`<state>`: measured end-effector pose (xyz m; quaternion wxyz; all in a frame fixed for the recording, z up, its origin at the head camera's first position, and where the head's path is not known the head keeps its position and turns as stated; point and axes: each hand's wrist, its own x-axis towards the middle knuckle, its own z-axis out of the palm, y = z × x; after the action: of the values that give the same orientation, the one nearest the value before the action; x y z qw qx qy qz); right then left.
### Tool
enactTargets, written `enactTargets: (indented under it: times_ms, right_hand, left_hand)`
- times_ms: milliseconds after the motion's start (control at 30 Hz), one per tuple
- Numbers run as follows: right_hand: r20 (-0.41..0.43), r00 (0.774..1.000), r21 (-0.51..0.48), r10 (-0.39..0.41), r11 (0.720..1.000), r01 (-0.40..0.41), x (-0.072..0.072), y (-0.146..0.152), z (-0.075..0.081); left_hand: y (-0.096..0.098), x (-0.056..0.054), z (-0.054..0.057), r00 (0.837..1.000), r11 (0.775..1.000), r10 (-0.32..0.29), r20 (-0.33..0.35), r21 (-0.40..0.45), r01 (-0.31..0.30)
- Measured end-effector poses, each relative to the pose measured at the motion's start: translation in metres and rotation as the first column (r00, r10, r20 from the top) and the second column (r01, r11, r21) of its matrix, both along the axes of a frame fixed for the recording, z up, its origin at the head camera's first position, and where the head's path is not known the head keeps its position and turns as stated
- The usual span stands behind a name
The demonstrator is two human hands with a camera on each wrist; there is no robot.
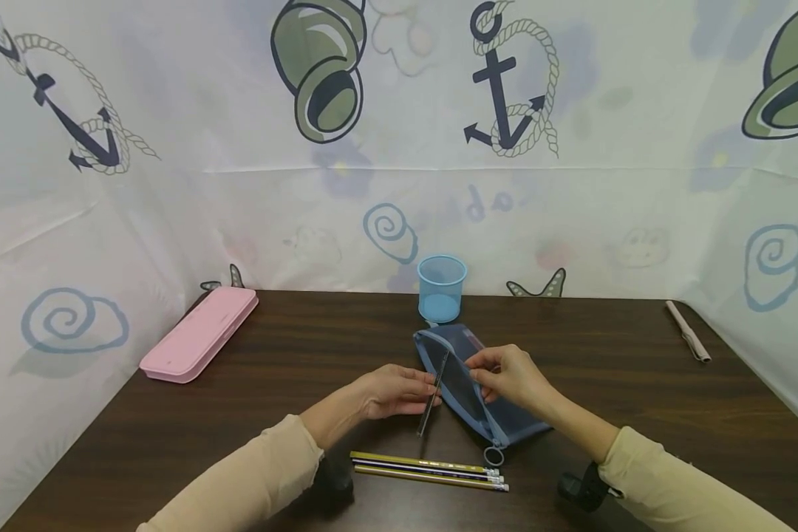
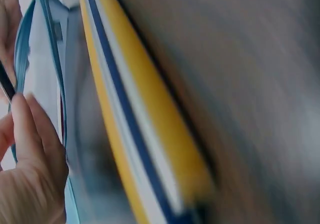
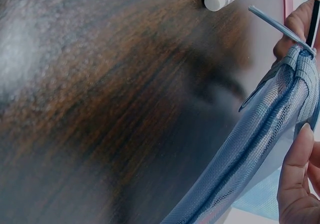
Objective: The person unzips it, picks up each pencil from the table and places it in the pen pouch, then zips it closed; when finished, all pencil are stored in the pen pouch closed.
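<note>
In the head view my left hand [image 1: 399,391] pinches a slim dark pen [image 1: 428,414] between thumb and fingers. The pen slants, its upper end at the open mouth of a blue zippered mesh pencil pouch [image 1: 519,421]. My right hand [image 1: 508,375] pinches the pouch's zipper edge, spreading the mouth. In the right wrist view the thumb of that hand [image 3: 297,179] lies along the pouch rim, and the mesh side [image 3: 245,149] faces the camera. Close to the left wrist, striped pencils [image 1: 428,469] with white ends lie side by side on the table.
Behind the pouch stands a translucent blue cup [image 1: 442,288]. A pink pencil case [image 1: 201,334] rests at the left of the dark wooden table [image 1: 306,332]. Near the right edge lies a thin rolled beige item [image 1: 688,332]. Patterned white cloth [image 1: 273,222] hangs round the back and sides.
</note>
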<state>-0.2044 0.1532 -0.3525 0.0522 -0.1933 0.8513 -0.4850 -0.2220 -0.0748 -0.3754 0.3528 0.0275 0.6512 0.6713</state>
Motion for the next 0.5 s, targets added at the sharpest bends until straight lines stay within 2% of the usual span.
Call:
enactTargets:
  times_ms: [133,267,500]
  right_hand:
    - [0.001,1.000,-0.002,0.006,1.000,-0.006,0.000,0.000,0.000]
    - [-0.009,1.000,-0.002,0.018,1.000,-0.018,0.000,0.000,0.000]
    - [-0.004,1.000,-0.009,0.022,1.000,-0.022,-0.001,0.000,-0.001]
  left_hand:
    - [0.019,0.004,-0.002,0.995,0.994,0.097,0.020,0.043,-0.097]
    - [0.034,0.009,-0.004,0.987,0.984,0.162,-0.015,0.071,-0.161]
    - [0.054,0.017,-0.010,0.952,0.954,0.295,-0.077,0.086,-0.288]
